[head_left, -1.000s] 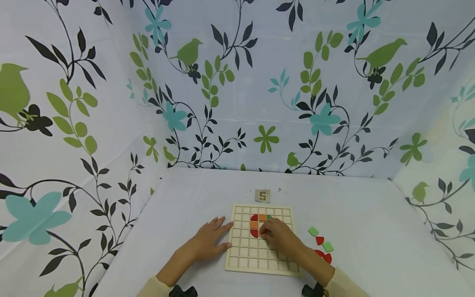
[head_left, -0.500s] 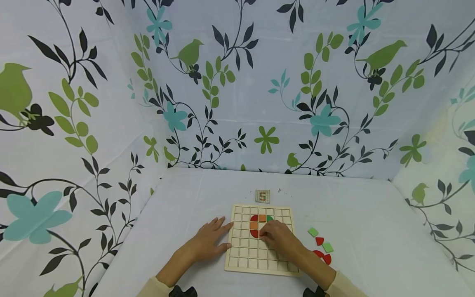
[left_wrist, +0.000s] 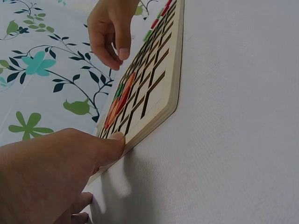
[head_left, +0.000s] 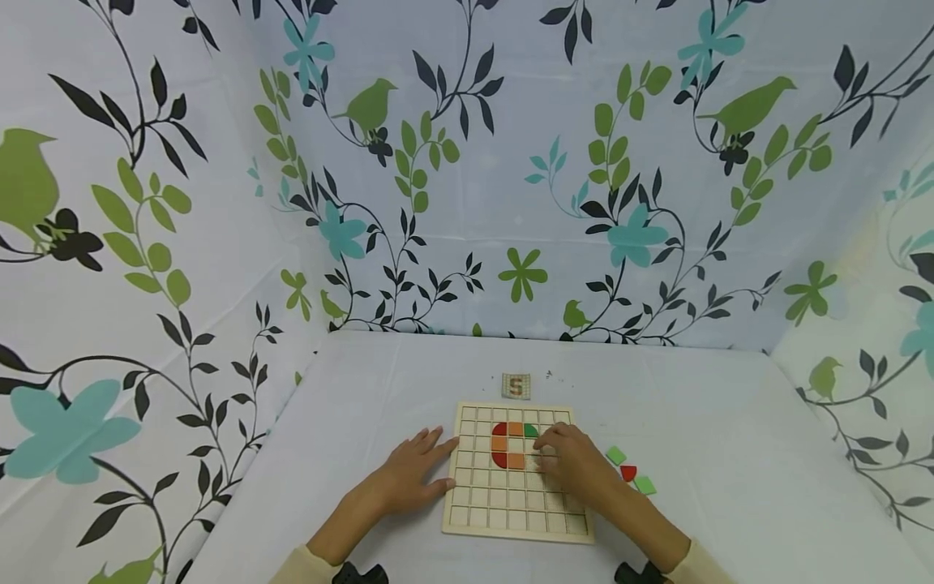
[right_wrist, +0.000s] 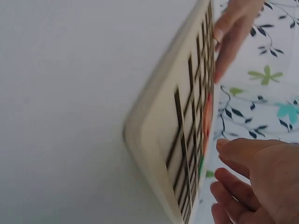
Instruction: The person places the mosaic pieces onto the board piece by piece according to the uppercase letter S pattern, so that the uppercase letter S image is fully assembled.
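A wooden grid board (head_left: 485, 496) lies on the white table. Red pieces (head_left: 499, 460), orange pieces (head_left: 516, 461) and a green piece (head_left: 530, 431) sit in its upper middle cells. The left hand (head_left: 410, 474) rests at the board's left edge, fingers spread, thumb against the rim in the left wrist view (left_wrist: 56, 163). Over the board's right part hovers the right hand (head_left: 576, 466), its fingers bent loosely; in the right wrist view (right_wrist: 261, 179) thumb and fingertips stand apart with nothing seen between them.
Right of the board lie green squares (head_left: 616, 455) and a red piece (head_left: 628, 472), partly beside the right forearm. A small card marked with an S-like figure (head_left: 516, 386) is behind the board. Patterned cloth (head_left: 438, 268) hangs behind and at both sides.
The right hand has moved right, away from the coloured pieces, uncovering an orange piece in the lower row. Its forearm now covers red pieces beside the board. The left hand has stayed in place.
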Available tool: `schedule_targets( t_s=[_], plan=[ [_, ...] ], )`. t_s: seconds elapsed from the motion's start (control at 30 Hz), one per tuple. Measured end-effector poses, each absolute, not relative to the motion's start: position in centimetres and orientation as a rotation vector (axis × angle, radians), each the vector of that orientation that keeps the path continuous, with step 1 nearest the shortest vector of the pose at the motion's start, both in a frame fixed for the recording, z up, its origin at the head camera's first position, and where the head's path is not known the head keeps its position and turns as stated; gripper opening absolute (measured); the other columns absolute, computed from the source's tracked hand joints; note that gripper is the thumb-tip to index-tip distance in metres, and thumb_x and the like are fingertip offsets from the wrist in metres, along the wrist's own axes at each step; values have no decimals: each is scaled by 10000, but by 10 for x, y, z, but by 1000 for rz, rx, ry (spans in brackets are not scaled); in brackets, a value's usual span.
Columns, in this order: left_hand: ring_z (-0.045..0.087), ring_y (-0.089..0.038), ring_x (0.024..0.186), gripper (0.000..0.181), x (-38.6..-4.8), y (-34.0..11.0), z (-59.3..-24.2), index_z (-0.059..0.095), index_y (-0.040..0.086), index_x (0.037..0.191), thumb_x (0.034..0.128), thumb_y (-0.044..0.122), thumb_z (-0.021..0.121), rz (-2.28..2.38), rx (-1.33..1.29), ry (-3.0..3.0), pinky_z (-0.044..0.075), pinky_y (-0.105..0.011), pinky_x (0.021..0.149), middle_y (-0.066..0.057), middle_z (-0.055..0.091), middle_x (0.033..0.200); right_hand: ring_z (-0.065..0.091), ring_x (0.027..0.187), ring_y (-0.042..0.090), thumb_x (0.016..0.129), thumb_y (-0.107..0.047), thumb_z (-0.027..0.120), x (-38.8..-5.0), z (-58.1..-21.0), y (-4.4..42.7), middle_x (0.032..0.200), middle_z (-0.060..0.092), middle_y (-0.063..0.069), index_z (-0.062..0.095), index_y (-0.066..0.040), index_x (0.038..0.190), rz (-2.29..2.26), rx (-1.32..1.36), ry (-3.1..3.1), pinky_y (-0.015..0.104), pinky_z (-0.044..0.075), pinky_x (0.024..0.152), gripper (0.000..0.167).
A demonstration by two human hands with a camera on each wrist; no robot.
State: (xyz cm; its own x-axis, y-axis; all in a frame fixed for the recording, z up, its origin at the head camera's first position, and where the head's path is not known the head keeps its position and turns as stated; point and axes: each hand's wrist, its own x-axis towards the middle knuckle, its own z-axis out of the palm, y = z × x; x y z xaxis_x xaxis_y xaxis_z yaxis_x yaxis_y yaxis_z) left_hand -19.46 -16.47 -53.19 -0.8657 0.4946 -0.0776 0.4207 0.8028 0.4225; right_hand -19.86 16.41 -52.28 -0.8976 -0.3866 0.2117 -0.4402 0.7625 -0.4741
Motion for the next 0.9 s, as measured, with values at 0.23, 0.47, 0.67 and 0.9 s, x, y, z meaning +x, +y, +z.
schedule_targets(
  t_s=[0.23, 0.47, 0.67, 0.9],
  plan=[
    [263, -475, 1578, 685, -194, -165, -533, 427, 186, 1629, 1045, 493, 614, 594, 726, 2801, 260, -710, 1222, -210, 313, 1705, 660, 1093, 230, 954, -170, 801, -194, -507, 217, 1127, 674, 12, 740, -97, 1170, 836, 393, -2965, 440, 587, 935, 236],
    [261, -460, 1583, 681, -194, -165, -532, 418, 200, 1634, 1049, 498, 600, 570, 705, 2808, 254, -690, 1236, -191, 309, 1712, 657, 1016, 261, 943, -195, 805, -190, -505, 270, 1114, 669, 95, 690, -30, 1192, 843, 207, -3089, 469, 618, 863, 320],
    [245, -458, 1589, 685, -195, -165, -534, 407, 203, 1640, 1054, 506, 591, 569, 703, 2800, 246, -689, 1240, -185, 295, 1719, 645, 988, 253, 918, -188, 820, -193, -512, 297, 1098, 670, 111, 684, -13, 1202, 822, 156, -3139, 493, 623, 884, 360],
    [244, -463, 1588, 687, -196, -165, -538, 406, 207, 1641, 1050, 496, 604, 591, 710, 2795, 236, -698, 1238, -183, 295, 1719, 620, 975, 226, 918, -261, 832, -193, -521, 296, 1055, 647, 72, 703, -41, 1144, 878, 160, -3134, 470, 605, 884, 341]
  ],
)
